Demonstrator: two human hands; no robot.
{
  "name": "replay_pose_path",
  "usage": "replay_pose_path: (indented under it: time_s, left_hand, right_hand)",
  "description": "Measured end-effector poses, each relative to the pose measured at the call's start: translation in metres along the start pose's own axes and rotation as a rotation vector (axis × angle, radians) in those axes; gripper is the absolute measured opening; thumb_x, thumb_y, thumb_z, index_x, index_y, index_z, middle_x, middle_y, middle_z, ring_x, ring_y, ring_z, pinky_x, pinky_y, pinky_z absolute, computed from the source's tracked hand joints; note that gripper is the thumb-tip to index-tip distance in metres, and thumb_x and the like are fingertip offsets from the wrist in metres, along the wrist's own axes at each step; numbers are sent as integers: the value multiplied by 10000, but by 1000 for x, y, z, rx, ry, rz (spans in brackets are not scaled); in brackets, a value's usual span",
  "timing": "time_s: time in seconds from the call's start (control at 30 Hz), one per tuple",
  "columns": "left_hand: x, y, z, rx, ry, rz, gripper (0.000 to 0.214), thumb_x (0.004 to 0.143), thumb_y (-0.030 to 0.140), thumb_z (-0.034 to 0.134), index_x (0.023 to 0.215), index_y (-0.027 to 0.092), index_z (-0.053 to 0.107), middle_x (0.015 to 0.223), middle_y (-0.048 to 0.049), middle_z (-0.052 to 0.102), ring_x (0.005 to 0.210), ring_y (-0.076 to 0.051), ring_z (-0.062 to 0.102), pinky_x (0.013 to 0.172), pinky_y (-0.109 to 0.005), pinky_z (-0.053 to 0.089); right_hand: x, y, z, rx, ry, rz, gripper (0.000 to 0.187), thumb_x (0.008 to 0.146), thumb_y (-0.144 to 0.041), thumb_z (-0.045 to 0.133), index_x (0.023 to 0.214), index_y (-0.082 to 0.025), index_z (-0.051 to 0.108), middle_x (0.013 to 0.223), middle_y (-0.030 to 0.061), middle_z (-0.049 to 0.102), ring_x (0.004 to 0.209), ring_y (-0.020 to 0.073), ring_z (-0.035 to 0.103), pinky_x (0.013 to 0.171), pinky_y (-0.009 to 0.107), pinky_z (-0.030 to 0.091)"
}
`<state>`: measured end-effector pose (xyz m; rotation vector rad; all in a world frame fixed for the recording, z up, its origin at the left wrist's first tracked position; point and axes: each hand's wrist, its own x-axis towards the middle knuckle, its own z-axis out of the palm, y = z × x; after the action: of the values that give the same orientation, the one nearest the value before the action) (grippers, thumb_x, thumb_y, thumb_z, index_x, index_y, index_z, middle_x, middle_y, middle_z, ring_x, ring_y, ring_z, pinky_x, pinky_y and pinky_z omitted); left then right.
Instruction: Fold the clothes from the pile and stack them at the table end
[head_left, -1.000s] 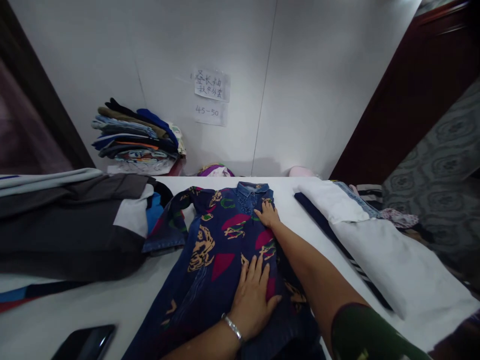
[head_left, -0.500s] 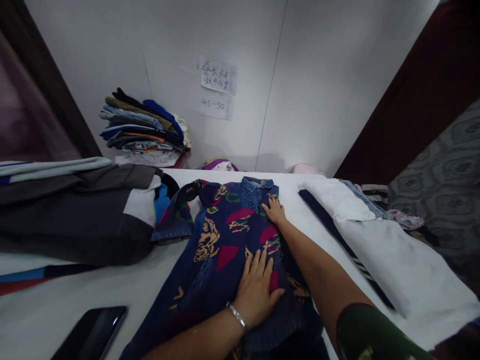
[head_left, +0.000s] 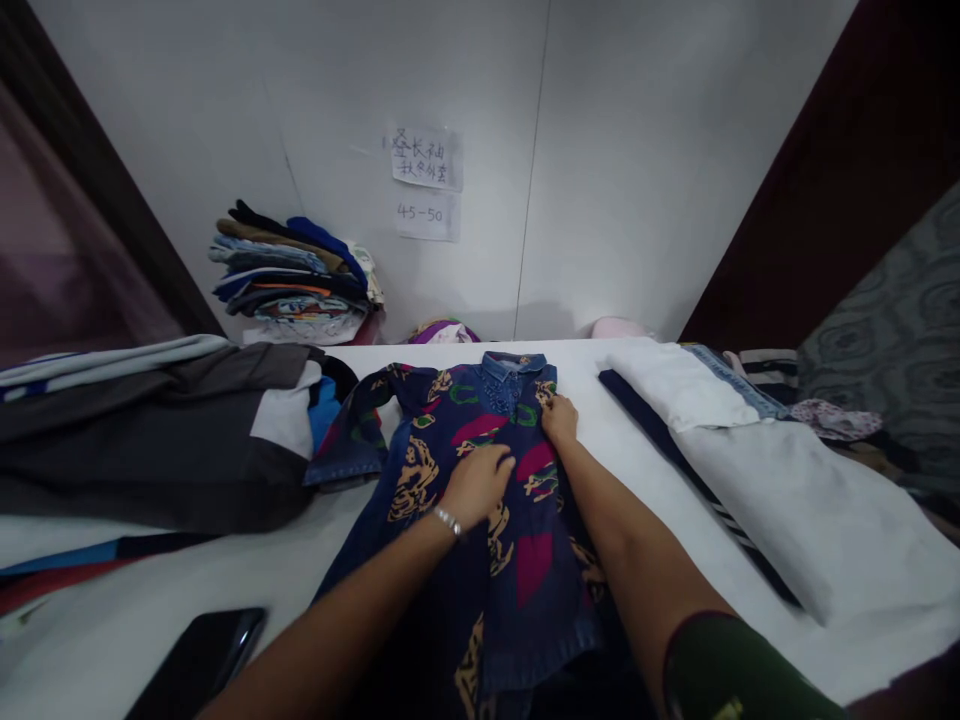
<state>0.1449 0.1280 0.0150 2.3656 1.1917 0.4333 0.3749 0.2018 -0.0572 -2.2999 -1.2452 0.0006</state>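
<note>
A dark blue patterned shirt (head_left: 442,470) with a denim collar lies spread on the white table, its collar toward the wall. One sleeve (head_left: 358,425) reaches out to the left, over the edge of other clothes. My right hand (head_left: 561,418) is closed at the shirt's right shoulder, pinching the cloth there. Over the middle of the shirt front is my left hand (head_left: 478,487), wearing a silver bracelet. Its fingers are loosely bent with a small gap, holding nothing, and slightly blurred; whether it touches the cloth is unclear.
Dark grey clothing (head_left: 150,440) lies at the left, with a phone (head_left: 199,660) nearer me. A stack of folded clothes (head_left: 296,275) stands at the back left. White folded garments (head_left: 795,500) lie on the right. Handwritten papers (head_left: 427,180) hang on the wall.
My left hand has moved up and left from the lower shirt front, its flat fingers now bent. The right hand's outstretched fingers have closed on the shoulder cloth.
</note>
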Motion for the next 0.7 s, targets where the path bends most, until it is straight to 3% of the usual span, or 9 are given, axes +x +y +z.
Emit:
replay_pose_path:
  time_s: [0.13,0.27,0.37,0.5,0.7]
  left_hand:
    - [62,-9,3,68,-44,-156,296,895,253,412,1021,223,678,1122,-71,681,1061,-195,604,926,-297,420]
    - [96,-14,22,81,-51,-230,237,854,263,496,955,193,698,1076,-108,693,1009,-216,629,851,-291,446]
    - [105,-18,28,63,-49,-275,188,820,297,559,859,189,708,974,-96,718,940,-210,650,785,-267,456]
    - [106,-26,27,21,-14,-335,269,880,371,477,900,216,697,881,-58,729,818,-167,669,692,-238,459]
    - [92,-22,37,98,61,-379,261,886,278,437,934,172,671,1044,-150,683,986,-254,637,801,-334,449]
  right_hand:
    - [0,0,-2,29,15,32,300,910,-318,378,960,-170,634,1051,116,619,1044,240,517,876,331,345]
    - [0,-1,0,47,33,58,374,912,-384,374,1081,-140,603,1156,156,573,1131,270,473,923,352,330]
    - [2,-1,2,56,16,71,368,913,-361,367,1097,-144,601,1186,158,560,1172,281,443,959,368,306]
    - [4,1,3,68,-14,91,352,911,-321,356,1106,-150,595,1186,152,566,1172,278,440,975,380,296]
    - [3,1,-2,80,-23,98,343,892,-283,383,1133,-143,583,1189,147,576,1159,266,461,967,364,314]
